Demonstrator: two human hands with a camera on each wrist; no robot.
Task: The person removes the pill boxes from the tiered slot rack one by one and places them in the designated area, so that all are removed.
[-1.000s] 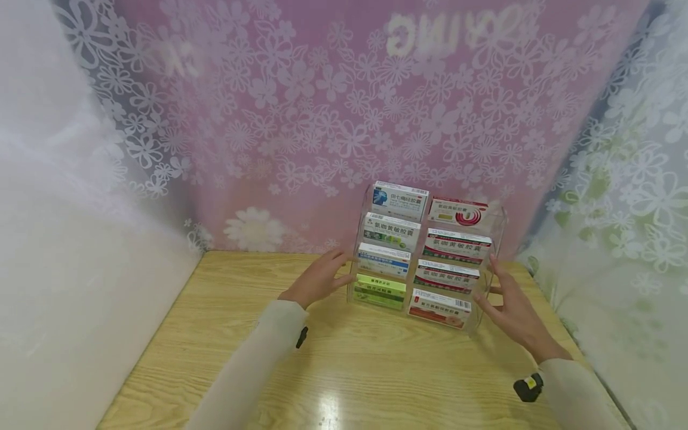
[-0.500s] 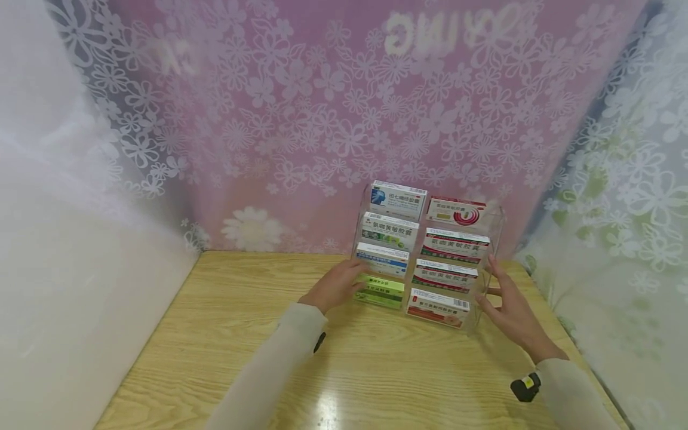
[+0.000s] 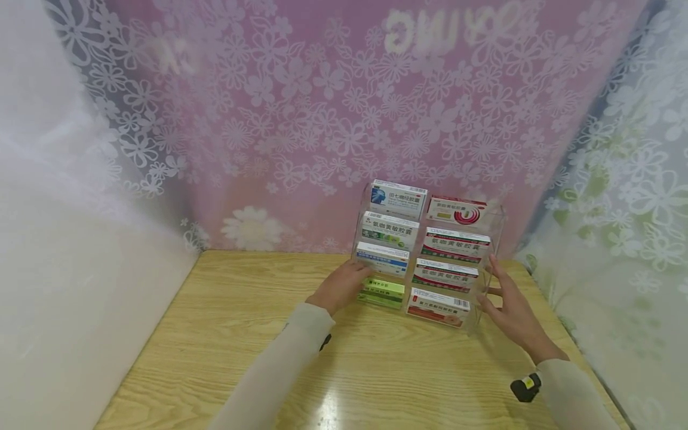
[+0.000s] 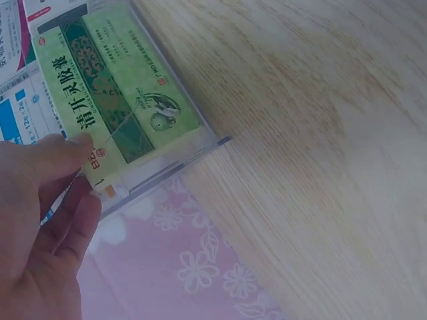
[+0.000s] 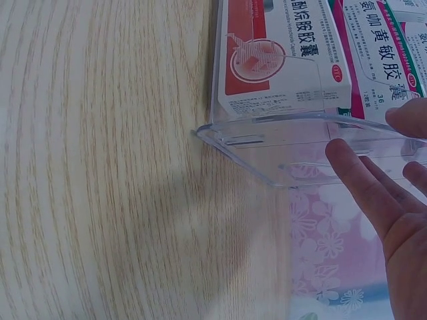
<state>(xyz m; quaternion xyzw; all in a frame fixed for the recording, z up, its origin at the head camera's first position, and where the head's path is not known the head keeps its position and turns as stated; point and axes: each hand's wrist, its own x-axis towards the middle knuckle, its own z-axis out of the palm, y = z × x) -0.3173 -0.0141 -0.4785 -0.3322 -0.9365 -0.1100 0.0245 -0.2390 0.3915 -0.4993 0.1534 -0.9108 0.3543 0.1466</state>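
Observation:
In the head view a clear acrylic display rack (image 3: 498, 236) leans back on the table, holding two columns of medicine boxes. My left hand (image 3: 338, 288) is at its lower left, pinching the end of a green medicine box (image 4: 110, 87) in the bottom left slot. In the left wrist view the thumb lies on the box's front, other fingers at its side edge. My right hand (image 3: 513, 316) rests with fairly straight, spread fingers (image 5: 353, 170) against the rack's right side, beside the red-and-white medicine box (image 5: 257, 67). Parts of the left fingers are hidden.
Above the green box sits a blue-and-white medicine box (image 3: 383, 263). A wood-grain table (image 3: 226, 334) extends in front and to the left. A pink flowered backdrop (image 3: 301, 149) stands close behind the rack, and pale panels flank both sides.
My left hand has moved right from the rack's left edge onto the end of the green medicine box. The right hand stays against the rack, and the boxes keep their slots.

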